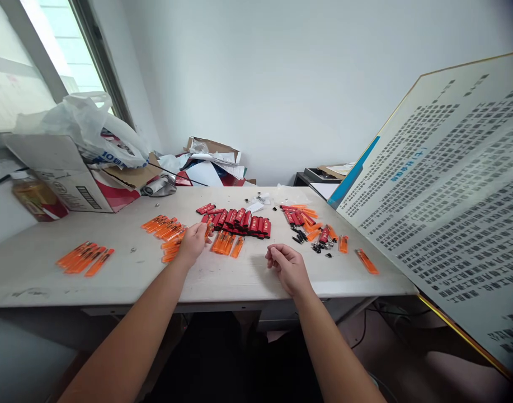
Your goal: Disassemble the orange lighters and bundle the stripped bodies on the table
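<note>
My left hand [194, 243] is closed on an orange lighter [208, 229], held just above the table. Close by lies a row of orange lighters [226, 244], and further left are more orange lighters [161, 225]. Behind them a dense pile of red lighters [239, 219] spreads across the middle. My right hand [288, 268] hangs over the table with thumb and fingertips pinched together; whatever is between them, if anything, is too small to make out. Beyond it to the right is a mixed heap of red and orange lighters with small black and metal parts [319, 246].
Several orange lighters [86, 258] lie on the left of the white table [239, 280]. A tall printed board [441, 184] leans along the right side. Cardboard box [67, 173], plastic bag [84, 123] and bottle [38, 196] stand at the left. Small scraps [258, 198] lie behind the pile.
</note>
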### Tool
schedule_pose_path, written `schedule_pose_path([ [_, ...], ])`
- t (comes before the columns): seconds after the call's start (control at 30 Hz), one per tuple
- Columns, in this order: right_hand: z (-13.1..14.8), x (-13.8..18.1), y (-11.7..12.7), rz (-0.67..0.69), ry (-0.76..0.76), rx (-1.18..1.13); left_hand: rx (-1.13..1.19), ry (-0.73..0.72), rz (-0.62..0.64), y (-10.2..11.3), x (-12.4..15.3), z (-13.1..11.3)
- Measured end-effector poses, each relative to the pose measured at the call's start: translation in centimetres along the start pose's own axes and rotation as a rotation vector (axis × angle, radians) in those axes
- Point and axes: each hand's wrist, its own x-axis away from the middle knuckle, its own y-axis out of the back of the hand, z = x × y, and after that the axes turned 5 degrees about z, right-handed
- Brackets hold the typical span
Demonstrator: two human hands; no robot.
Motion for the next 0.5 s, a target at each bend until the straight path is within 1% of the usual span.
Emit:
schedule_pose_path([
  [0.07, 0.03, 0.06, 0.03, 0.003, 0.004, 0.009, 0.242, 0.061, 0.064, -0.33, 0.78, -0.16],
  [0.17, 0.02, 0.15, 0.09, 0.004, 0.014, 0.024, 0.385, 0.12, 0.109, -0.56, 1.37, -0.62],
  [0.3, -0.05, 0.16, 0.15, 0.01, 0.027, 0.039, 0.466, 0.179, 0.086, -0.24, 1.14, -0.73],
  [0.5, -0.02, 0.12, 0.11, 0.001, 0.025, 0.055, 0.435, 0.232, 0.024, -0.01, 0.91, -0.66],
])
